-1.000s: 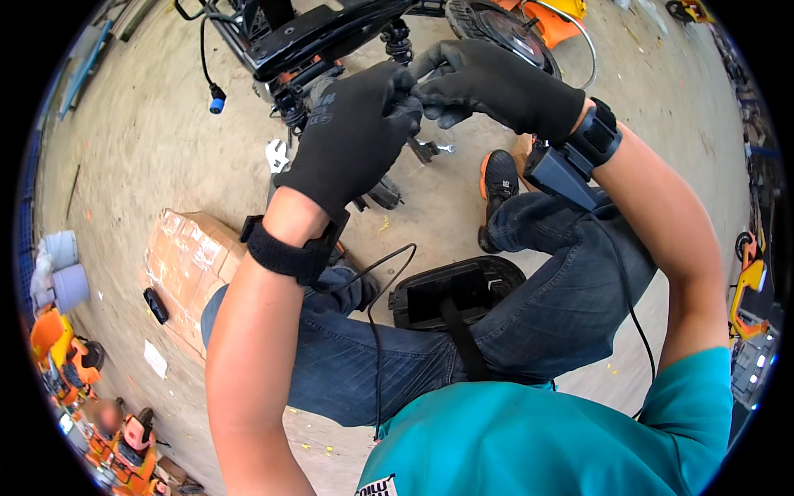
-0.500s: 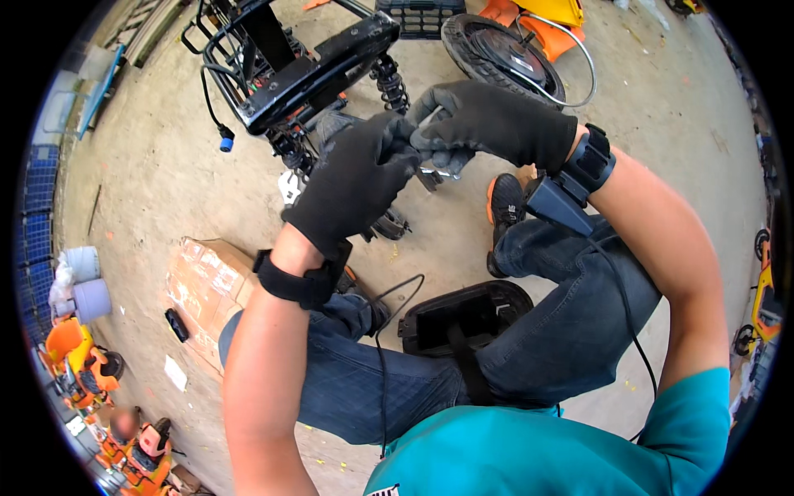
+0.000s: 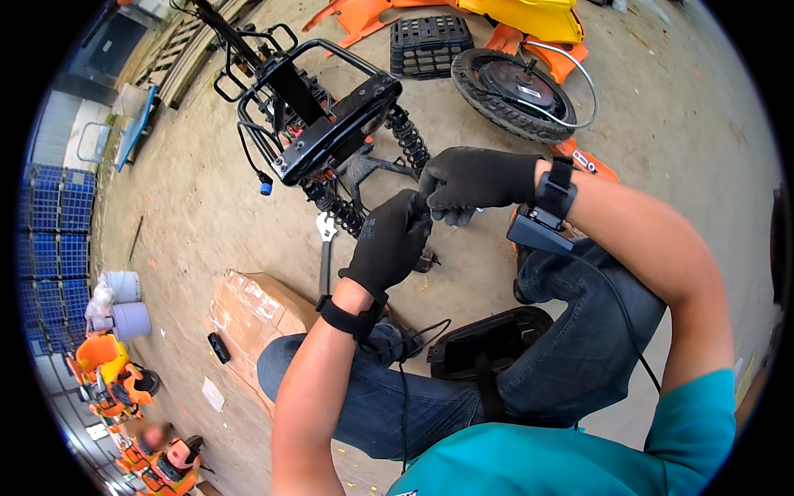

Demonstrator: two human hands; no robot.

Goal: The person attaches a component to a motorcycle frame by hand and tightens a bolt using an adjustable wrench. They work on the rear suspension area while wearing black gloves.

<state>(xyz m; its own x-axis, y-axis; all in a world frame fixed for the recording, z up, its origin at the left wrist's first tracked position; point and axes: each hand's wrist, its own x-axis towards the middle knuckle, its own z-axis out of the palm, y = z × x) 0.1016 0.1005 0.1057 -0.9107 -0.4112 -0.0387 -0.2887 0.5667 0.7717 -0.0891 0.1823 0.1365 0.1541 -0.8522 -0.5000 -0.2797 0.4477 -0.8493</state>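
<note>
My left hand (image 3: 389,241), in a black work glove, is closed with its fingertips up against my right hand (image 3: 478,187). The right glove is closed too, its fingers curled at the left fingertips. Whatever they pinch between them is hidden. Just beyond the hands stands a black vehicle frame (image 3: 337,126) with a coil-spring shock absorber (image 3: 407,140) on its right and a second shock absorber (image 3: 329,201) on its left. An adjustable wrench (image 3: 326,248) with a pale head and dark handle lies on the ground left of my left hand.
A tyred wheel (image 3: 514,93) with a cable lies at the far right, beside a black crate (image 3: 430,48) and a yellow panel (image 3: 529,18). Flattened cardboard (image 3: 256,318) lies left of my legs. Between my knees sits a black bin-like shell (image 3: 488,341).
The view has shifted, so the frame and wheel show lower and more fully. Both hands stay together; the small pale thing at my right fingers no longer shows. The wrench is more exposed.
</note>
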